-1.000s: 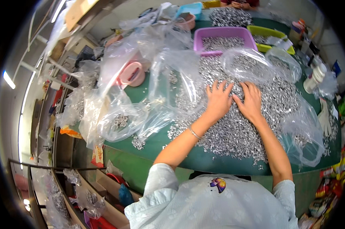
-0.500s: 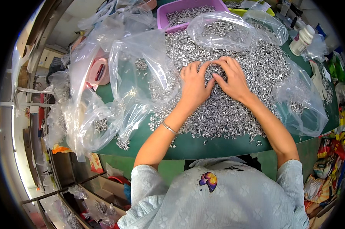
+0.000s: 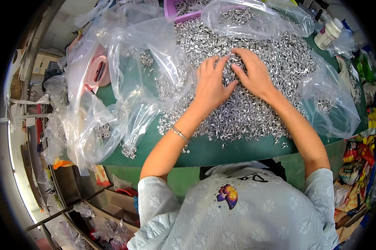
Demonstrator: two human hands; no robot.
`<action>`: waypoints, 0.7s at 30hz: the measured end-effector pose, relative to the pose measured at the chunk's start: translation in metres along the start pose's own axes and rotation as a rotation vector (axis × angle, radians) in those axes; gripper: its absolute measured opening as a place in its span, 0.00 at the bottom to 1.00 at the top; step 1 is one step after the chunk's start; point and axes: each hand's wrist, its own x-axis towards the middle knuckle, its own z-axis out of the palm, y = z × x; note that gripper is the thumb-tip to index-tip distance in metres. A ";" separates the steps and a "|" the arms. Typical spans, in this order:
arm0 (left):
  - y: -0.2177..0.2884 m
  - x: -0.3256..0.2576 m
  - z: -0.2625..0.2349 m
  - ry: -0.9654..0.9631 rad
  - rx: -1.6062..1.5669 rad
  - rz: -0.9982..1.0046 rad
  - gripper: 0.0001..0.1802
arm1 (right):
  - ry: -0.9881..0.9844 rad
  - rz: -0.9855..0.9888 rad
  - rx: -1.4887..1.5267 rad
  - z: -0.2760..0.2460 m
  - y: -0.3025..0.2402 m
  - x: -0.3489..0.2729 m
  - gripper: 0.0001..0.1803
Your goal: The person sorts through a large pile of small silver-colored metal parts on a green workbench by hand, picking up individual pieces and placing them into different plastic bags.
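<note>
A wide spread of small, curved silver metal pieces (image 3: 238, 121) covers the middle of the green table. My left hand (image 3: 213, 79) rests on the pile with its fingers bent and its thumb held apart from them. Facing it, my right hand (image 3: 254, 73) touches the pieces too, its index finger and thumb spread with a gap between. The two index fingertips come close together over the metal; whether a single piece lies between them is too small to tell. A silver bangle (image 3: 179, 133) sits on my left wrist.
Clear plastic bags (image 3: 125, 79) lie on the left, some with metal pieces inside. Another bag (image 3: 331, 110) is at the right. A purple basket (image 3: 188, 16) of pieces stands at the back. Near it are a white bottle (image 3: 328, 34) and, far left, a pink container (image 3: 97, 71).
The view has shifted slightly, so the table sits higher in the picture. My left thumb has moved down, away from the right hand, and the right thumb has shifted up toward its index finger.
</note>
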 end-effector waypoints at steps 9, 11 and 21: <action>0.000 -0.004 0.007 0.038 0.006 0.036 0.33 | 0.042 -0.023 -0.034 0.007 -0.015 -0.009 0.21; 0.000 -0.006 0.005 0.021 -0.033 0.034 0.34 | 0.049 -0.033 -0.002 0.005 -0.015 -0.011 0.20; 0.005 -0.006 0.006 0.050 -0.018 0.051 0.33 | 0.119 -0.048 -0.005 0.013 -0.018 -0.014 0.16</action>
